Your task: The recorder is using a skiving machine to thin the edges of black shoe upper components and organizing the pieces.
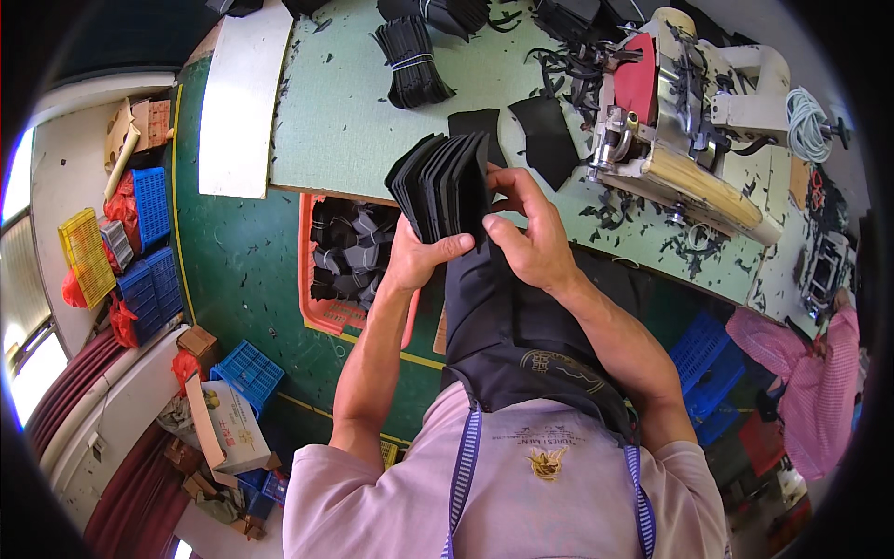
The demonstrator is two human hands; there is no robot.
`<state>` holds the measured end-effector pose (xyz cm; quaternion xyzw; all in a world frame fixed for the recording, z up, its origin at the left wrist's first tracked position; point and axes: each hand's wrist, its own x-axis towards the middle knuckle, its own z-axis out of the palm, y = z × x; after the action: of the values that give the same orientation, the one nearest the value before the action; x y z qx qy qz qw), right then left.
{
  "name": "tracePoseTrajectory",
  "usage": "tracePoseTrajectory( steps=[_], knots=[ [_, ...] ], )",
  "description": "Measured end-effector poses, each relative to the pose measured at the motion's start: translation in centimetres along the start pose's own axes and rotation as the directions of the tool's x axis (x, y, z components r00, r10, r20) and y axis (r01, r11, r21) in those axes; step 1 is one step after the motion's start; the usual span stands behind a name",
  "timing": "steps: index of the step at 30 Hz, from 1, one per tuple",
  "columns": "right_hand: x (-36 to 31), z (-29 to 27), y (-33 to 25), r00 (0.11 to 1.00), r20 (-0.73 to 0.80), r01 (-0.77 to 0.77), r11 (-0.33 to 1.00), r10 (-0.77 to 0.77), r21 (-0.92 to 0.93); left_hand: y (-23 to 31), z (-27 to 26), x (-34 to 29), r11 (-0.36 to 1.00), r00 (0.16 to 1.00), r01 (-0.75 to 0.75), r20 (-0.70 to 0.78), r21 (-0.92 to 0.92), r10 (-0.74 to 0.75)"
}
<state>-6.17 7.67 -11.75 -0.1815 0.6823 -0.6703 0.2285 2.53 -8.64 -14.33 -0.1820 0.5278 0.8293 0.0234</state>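
Observation:
A thick stack of black cut pieces, perhaps leather, is held upright over my lap at the table's near edge. My left hand grips it from below and the left, thumb across its lower side. At the stack's right side is my right hand, its thumb and fingers bent around the edge of the last pieces. Beyond the stack, two loose black pieces lie flat on the pale green table. A tied bundle of black pieces rests farther back.
At the right of the table stands a machine with a red piece on it, among black scraps. A salmon-coloured basket full of black bundles sits on the floor below. Blue crates and an open carton are at left.

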Motion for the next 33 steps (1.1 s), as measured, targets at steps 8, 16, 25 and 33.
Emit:
tracePoseTrajectory(
  steps=[8, 16, 25, 33],
  knots=[
    [1.5, -1.4, 2.9, 0.909, -0.409, -0.096, 0.919, -0.076, -0.384, -0.9, -0.4, 0.9, 0.91, 0.991, 0.051, -0.089, -0.411, -0.096],
    [3.2, -2.4, 2.2, 0.871, -0.187, 0.116, 0.56, -0.455, -0.821, -1.1, -0.2, 1.4, 0.769, 0.985, 0.109, -0.038, -0.63, -0.171],
    [0.5, 2.1, 2.3, 0.97, -0.244, -0.057, 0.963, -0.01, -0.265, -2.4, -1.6, 0.9, 0.797, 0.975, 0.105, -0.096, -0.595, -0.2],
    [3.9, 0.8, 3.2, 0.932, -0.295, 0.021, 0.847, -0.208, -0.532, -1.4, -3.3, -0.5, 0.988, 0.968, 0.012, -0.245, -0.152, -0.049]
  ],
)
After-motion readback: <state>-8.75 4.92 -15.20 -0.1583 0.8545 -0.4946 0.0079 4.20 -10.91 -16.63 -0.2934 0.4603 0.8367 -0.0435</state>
